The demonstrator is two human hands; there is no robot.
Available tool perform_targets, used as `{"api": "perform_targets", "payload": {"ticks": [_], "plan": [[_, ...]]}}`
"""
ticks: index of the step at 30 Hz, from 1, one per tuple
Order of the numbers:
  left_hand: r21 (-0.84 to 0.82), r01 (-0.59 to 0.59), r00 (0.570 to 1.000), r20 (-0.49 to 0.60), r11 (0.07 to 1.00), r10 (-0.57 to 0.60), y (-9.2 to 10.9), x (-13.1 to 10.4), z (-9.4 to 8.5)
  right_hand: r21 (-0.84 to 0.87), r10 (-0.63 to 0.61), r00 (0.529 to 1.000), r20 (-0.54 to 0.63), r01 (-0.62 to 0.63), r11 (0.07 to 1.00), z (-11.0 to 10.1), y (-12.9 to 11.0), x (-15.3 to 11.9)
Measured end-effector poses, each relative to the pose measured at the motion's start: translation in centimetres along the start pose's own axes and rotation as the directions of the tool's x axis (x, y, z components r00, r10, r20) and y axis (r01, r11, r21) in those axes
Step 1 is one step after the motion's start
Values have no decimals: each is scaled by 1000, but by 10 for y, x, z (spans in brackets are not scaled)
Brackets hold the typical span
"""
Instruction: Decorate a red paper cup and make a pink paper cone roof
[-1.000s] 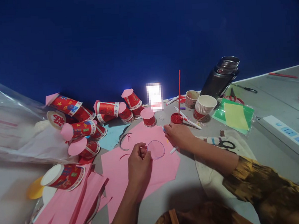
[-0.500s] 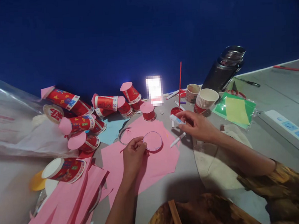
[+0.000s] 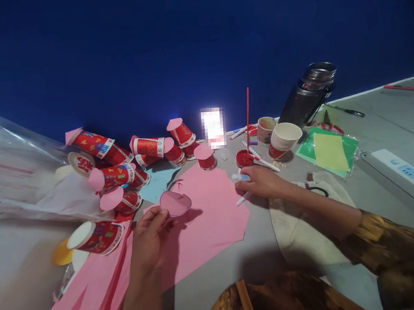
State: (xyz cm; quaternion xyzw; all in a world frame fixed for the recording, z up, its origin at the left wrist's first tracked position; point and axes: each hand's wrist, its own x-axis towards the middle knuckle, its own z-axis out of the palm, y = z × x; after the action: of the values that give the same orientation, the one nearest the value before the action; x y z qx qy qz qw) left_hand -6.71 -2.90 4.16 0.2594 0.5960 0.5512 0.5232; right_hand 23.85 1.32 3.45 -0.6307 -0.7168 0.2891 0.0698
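A dark blue wall (image 3: 200, 48) rises behind a grey table (image 3: 188, 302). The left hand (image 3: 150, 234) pinches the edge of a pink paper disc (image 3: 176, 202) between thumb and fingers; the disc, outlined in purple-blue, is tilted and raised, casting a shadow on the large pink sheet (image 3: 214, 220) beneath it. To the right of that pinch, the right hand (image 3: 262, 179) is closed around a small white-and-blue tube (image 3: 241, 176), whose end points toward the left hand.

Just below the right hand's fingers lies a white pen (image 3: 244, 199). Just beyond this hand stands a red pot (image 3: 244, 159) with a thin red stick (image 3: 248, 115) upright in it. Farther past the same grip are a stack of paper cups (image 3: 285, 138) and a dark flask (image 3: 306, 95). A pale cloth (image 3: 302, 228) lies under the right forearm.

Beyond the disc and between the two hands, a short red cup (image 3: 206, 162) carries a pink round on top. More red cups (image 3: 119, 176) with pink rounds lie beyond and to the left of the left hand. Nearer on that side, pink paper strips (image 3: 92, 283) spread beside the left forearm, below a cup lying on its side (image 3: 101, 236).
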Motion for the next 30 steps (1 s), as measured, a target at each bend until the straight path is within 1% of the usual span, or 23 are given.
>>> {"api": "perform_targets", "payload": {"ticks": [4,8,11,13,16,18,20,23,25,27,30], "plan": [[-56,33,998,-60,998,-36,-1,-13,-7,-61,40,998,45,-37,997,8,-12,28],[-46,-16,994,-111,999,11,-1,-17,-19,-112,63,997,50,-57,992,17,-19,42],[-53,-50,992,-117,997,44,1,-15,-27,-139,50,997,50,-43,989,21,-25,42],[-69,-60,991,-125,996,51,2,-15,-29,-148,24,998,63,-15,989,23,-32,38],[-73,-58,992,-119,996,49,4,-17,-24,-145,-57,993,104,72,987,29,-42,28],[-69,-55,994,-100,996,48,5,-18,-19,-145,-112,987,118,128,981,32,-45,21],[-64,-53,996,-80,997,48,6,-19,-15,-161,-125,986,108,142,977,29,-40,16],[-52,-49,998,-53,997,46,1,-19,-11,-210,-85,992,89,102,972,20,-20,9],[-44,-17,1000,-20,999,16,-7,-19,-9,-244,-81,991,109,106,964,14,-4,2],[-58,31,999,33,998,-29,-17,-19,-6,-271,-102,984,149,140,952,12,10,-8],[-102,84,991,113,991,-72,-31,-18,-1,-318,-115,978,172,165,934,11,22,-21]]}}
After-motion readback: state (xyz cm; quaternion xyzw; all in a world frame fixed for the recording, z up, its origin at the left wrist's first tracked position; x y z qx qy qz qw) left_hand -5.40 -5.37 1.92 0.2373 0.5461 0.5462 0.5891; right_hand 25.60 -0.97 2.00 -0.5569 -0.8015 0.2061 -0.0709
